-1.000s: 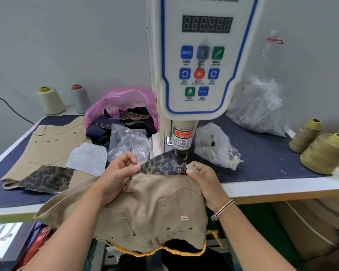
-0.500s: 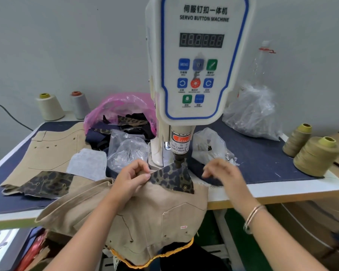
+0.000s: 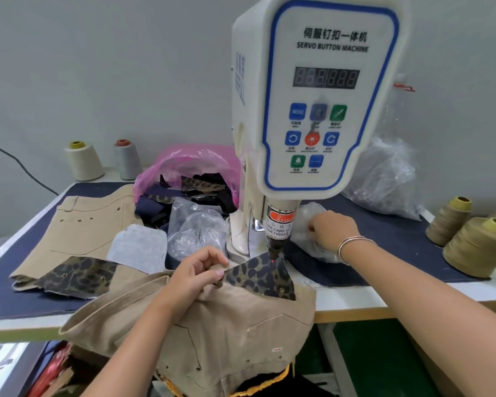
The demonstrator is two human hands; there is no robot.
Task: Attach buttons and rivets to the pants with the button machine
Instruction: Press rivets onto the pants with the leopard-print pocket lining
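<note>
Tabletop: left hand (image 3: 196, 272) pinches pants (image 3: 212, 333) flap; right hand (image 3: 331, 230), fingers curled, digs in bag (image 3: 309, 222).

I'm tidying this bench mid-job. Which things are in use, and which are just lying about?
In use: button machine; tan pants, held by left hand; clear bag, which right hand reaches into.
Lying about: thread cones; pink bag; second tan piece.

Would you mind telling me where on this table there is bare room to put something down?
Bare navy mat lies between the right hand and the olive thread cones. A narrower strip runs along the front left edge. Left of the button machine it is crowded with bags and fabric.
</note>
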